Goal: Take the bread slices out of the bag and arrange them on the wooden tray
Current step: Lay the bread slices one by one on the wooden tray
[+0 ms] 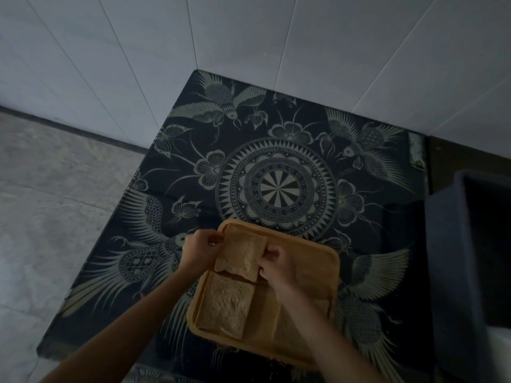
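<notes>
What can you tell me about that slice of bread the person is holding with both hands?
The held slice is pale brown, roughly square, with a thin crust edge. It sits at the far left corner of the wooden tray, slightly tilted. The left hand pinches its left edge and the right hand its right. Its near edge meets or just overlaps a second slice lying flat.
</notes>
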Demonstrator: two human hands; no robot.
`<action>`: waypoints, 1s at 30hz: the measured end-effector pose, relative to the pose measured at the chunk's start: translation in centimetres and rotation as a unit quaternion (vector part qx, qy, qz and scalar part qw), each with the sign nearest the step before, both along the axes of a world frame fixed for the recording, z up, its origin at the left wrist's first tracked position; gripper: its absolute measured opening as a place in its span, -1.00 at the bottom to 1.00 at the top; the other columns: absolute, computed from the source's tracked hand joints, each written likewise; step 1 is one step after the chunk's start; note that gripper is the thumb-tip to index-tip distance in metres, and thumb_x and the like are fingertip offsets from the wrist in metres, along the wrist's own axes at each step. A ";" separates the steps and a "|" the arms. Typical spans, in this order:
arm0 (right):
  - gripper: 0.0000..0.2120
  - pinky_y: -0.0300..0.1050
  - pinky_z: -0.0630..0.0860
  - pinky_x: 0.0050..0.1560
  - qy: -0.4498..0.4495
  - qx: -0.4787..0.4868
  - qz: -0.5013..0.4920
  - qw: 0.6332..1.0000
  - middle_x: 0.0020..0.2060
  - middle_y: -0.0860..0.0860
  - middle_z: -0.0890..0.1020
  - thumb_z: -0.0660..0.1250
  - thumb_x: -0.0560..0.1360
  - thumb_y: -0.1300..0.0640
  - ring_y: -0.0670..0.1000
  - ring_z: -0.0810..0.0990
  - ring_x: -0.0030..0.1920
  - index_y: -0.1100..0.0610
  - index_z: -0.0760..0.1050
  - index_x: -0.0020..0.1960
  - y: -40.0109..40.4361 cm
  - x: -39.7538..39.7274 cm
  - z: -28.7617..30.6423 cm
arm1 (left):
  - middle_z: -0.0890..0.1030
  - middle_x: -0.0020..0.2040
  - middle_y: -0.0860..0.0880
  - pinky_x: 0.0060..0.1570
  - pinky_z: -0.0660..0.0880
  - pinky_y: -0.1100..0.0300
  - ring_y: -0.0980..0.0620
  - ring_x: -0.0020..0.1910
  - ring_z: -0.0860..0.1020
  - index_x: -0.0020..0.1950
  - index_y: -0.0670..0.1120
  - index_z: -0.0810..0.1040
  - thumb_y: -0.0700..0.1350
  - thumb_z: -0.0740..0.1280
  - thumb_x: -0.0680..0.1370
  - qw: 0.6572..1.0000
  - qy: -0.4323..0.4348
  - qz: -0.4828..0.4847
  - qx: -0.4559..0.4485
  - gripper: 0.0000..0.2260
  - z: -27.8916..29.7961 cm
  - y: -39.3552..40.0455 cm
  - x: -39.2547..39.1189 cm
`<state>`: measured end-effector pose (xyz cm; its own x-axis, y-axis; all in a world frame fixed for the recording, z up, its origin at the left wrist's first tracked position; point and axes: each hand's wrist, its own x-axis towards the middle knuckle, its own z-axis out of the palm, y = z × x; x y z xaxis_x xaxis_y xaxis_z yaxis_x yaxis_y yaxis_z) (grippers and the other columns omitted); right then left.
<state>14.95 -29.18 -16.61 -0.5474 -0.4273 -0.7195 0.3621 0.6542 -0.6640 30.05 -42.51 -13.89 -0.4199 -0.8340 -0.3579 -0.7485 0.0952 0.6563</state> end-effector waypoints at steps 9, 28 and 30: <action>-0.64 0.06 0.70 0.00 0.138 0.021 0.093 0.986 -0.07 -0.14 0.61 0.43 0.58 0.12 -0.05 0.67 -0.04 0.06 0.49 0.36 0.0 0.9 0.3 | 0.75 0.00 -0.01 -0.10 0.50 0.26 0.17 -0.12 0.60 0.07 -0.07 0.74 -0.19 0.43 0.50 1.000 -0.005 -0.014 -0.015 -0.82 -0.3 -0.1 0.3; -0.73 -0.08 0.68 -0.02 0.048 -0.027 0.028 0.998 0.10 0.00 0.64 0.37 0.60 0.05 -0.04 0.68 0.02 -0.02 0.53 0.29 5.9 -3.2 4.9 | 0.71 0.14 -0.01 0.04 0.63 0.09 0.05 0.02 0.67 0.26 -0.08 0.64 -0.15 0.42 0.51 0.998 0.035 -0.048 -0.023 -0.69 1.7 1.8 1.6; -0.76 -0.04 0.69 -0.02 0.055 -0.029 0.008 0.998 0.06 0.00 0.65 0.37 0.61 0.06 -0.02 0.68 -0.01 0.00 0.54 0.27 7.7 -4.3 5.5 | 0.70 0.13 0.01 -0.04 0.59 0.23 0.13 -0.03 0.65 0.27 -0.07 0.64 -0.14 0.42 0.53 0.998 0.052 -0.037 -0.017 -0.69 2.2 2.7 1.3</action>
<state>10.62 -21.45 -11.16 -0.6147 -0.4753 -0.6295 0.2744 0.6194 -0.7356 31.34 -39.80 -11.73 -0.5147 -0.8100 -0.2812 -0.6664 0.1716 0.7255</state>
